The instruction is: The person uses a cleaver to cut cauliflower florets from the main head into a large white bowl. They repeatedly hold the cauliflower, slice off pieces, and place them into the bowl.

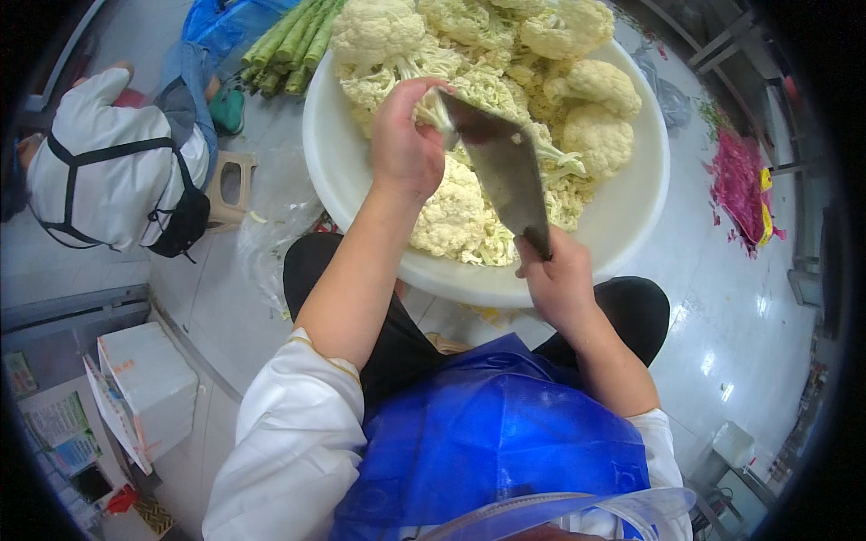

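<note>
A large white plastic basin (629, 223) stands before me, heaped with cauliflower heads and florets (450, 209). Above the heap, my left hand (409, 138) grips a piece of cauliflower (434, 111) by its side, the fingers curled round it. My right hand (558, 277) is closed on the handle of a broad-bladed cleaver (504, 169). The blade slants up and to the left, its far end touching or very close to the piece in my left hand. Part of that piece is hidden by the fingers and the blade.
A person in white (115, 155) sits close by at the left, near a beige plastic stool (233, 189). Green stalks (291, 44) lie beyond the basin's left rim. Clear plastic film (274, 223) is on the floor. A white foam box (149, 385) stands lower left, a pink sack (737, 182) at right.
</note>
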